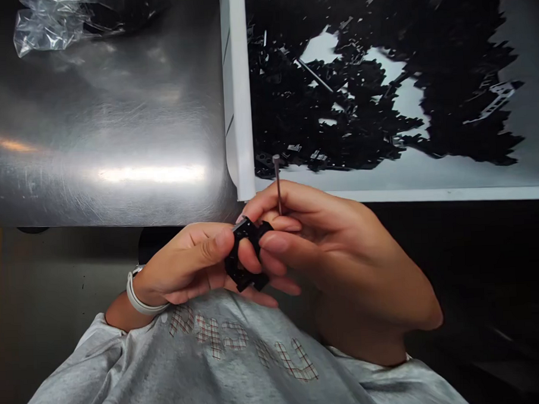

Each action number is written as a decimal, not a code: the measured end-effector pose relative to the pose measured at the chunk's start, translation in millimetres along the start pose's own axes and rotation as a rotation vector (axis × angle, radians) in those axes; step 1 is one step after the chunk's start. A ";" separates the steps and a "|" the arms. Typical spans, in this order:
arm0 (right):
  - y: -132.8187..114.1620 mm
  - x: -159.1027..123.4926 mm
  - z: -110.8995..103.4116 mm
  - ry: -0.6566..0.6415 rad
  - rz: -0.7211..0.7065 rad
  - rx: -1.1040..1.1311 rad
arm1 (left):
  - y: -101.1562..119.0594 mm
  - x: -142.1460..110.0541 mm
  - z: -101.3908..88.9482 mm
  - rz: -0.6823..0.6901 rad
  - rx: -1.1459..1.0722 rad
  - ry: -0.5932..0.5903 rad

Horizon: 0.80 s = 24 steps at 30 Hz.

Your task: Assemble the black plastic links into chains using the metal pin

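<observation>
A small black plastic part (246, 275), with an open frame shape, is held in front of my chest. My left hand (196, 259) is closed on its left side, thumb along the top edge. My right hand (324, 235) is closed too, its thumb and fingertips against the part's right side. Between its fingers a thin metal pin (278, 184) with a small wider head stands upright. The pin's lower end is hidden by the fingers, so I cannot tell whether it touches the part.
A white-rimmed tray (407, 194) at the right holds a heap of black plastic parts (359, 114). To the left is a scratched metal tabletop (114, 113), with a clear plastic bag (51, 27) at its far side. Both front edges lie just beyond my hands.
</observation>
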State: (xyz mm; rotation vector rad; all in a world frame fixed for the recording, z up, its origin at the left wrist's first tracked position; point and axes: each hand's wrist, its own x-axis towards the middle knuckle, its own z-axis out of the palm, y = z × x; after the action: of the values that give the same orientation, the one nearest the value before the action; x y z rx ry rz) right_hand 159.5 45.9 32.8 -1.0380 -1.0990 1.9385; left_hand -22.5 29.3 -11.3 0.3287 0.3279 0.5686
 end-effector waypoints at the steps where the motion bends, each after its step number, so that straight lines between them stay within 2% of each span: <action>1: 0.6 -0.1 1.7 -0.035 0.035 0.046 | -0.8 1.2 0.1 -0.002 0.012 0.003; 5: 0.8 -1.6 2.8 -0.054 0.073 0.162 | -4.3 3.9 -0.1 -0.010 0.078 0.035; 9: -0.4 -5.0 -0.3 -0.093 0.074 0.150 | -6.0 2.8 -0.4 -0.048 0.104 0.047; 14: 2.1 -6.7 2.4 -0.063 0.027 0.142 | -4.5 1.9 0.5 -0.065 0.109 0.055; 24: 5.5 -5.6 2.8 -0.063 0.046 0.188 | -2.5 1.8 2.3 -0.060 0.009 0.077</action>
State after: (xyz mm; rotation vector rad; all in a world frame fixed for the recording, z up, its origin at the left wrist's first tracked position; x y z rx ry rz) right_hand 158.7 37.9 30.5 -0.9123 -0.9127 2.0795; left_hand -19.0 27.9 -10.5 0.3049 0.4130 0.5216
